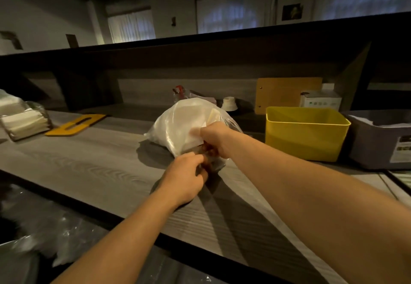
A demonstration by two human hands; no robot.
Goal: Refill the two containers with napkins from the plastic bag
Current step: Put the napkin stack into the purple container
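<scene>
A clear plastic bag (178, 123) full of white napkins lies on the grey wooden counter (93, 165), near its middle. My left hand (184, 179) pinches the bag's near end from below. My right hand (214, 139) grips the same gathered end from the right, fingers closed on the plastic. At the far left stands a clear napkin container (24, 121) holding white napkins, with a second stack of napkins (7, 103) behind it at the frame's edge.
A yellow plastic bin (307, 134) stands right of the bag, a grey bin (382, 141) beyond it. A flat yellow cut-out piece (75, 124) lies left of the bag. A wooden board (287, 94), a white box and small items line the back wall.
</scene>
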